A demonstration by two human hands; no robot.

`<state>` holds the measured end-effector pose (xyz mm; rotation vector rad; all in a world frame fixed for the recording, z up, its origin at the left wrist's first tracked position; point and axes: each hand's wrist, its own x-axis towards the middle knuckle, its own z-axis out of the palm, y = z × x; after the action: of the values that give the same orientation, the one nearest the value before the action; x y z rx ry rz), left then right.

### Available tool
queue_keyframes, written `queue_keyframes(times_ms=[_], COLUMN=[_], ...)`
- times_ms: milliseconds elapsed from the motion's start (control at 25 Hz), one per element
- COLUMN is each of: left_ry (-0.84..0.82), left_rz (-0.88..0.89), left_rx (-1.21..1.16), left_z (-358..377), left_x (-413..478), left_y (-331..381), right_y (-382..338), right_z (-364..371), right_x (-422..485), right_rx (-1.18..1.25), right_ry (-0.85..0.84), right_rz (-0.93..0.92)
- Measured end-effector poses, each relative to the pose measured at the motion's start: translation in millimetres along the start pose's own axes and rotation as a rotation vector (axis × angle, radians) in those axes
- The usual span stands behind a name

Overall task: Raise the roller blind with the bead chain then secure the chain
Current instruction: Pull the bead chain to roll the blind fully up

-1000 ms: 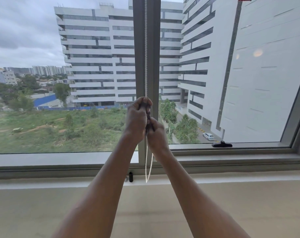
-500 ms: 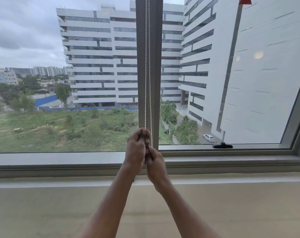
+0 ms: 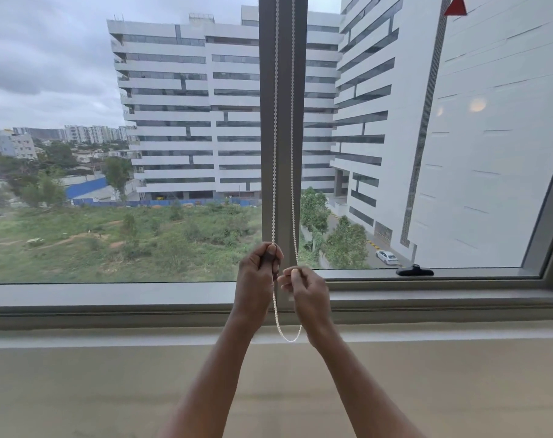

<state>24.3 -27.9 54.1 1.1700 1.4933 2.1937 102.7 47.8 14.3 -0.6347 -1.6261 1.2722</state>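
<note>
Both bare forearms reach up and forward, converging. Left hand (image 3: 256, 278) fisted, knuckles toward camera. Right hand (image 3: 306, 287) just beside it, thumb and forefinger apparently pinched, other fingers curled.

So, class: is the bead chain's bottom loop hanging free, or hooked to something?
Hanging free: the bead chain loop dangles in a U between the left hand and right hand.

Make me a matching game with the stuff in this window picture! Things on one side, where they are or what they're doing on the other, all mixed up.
Things:
1. left hand
2. right hand
3. bead chain
4. black window handle

Places or states:
A. lying on the lower frame of the right pane
B. hanging in front of the centre post, loop at the bottom
C. closed in a fist on the left strand
D. pinching the right strand with its fingertips

Pairs: 1-C, 2-D, 3-B, 4-A
</note>
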Motion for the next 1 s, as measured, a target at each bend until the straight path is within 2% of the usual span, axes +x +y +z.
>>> queue_keyframes(times_ms=[80,200,400,520,680,880,1000], left_ry=[-0.016,-0.028,-0.03,-0.036,-0.027,0.015,0.031], left_rz=[0.029,0.054,0.032,0.035,0.026,-0.011,-0.014], left_rx=[0.017,0.024,0.005,0.004,0.019,0.061,0.029], left_z=[-3,-8,-8,-5,-8,-23,-34], left_x=[-7,-15,-23,-26,-24,-9,0], left_y=[1,7,13,15,14,11,7], right_y=[-9,-38,-76,-85,-84,-63,-54], right_z=[-3,0,20,35,56,72,75], right_x=[19,54,117,136,151,143,114], right_rx=[-0.051,-0.133,-0.235,-0.295,-0.193,0.011,0.141], right_ry=[0.183,0.282,0.219,0.054,-0.138,-0.019,0.047], right_rz=[-0.071,-0.157,-0.117,-0.033,0.047,-0.141,-0.164])
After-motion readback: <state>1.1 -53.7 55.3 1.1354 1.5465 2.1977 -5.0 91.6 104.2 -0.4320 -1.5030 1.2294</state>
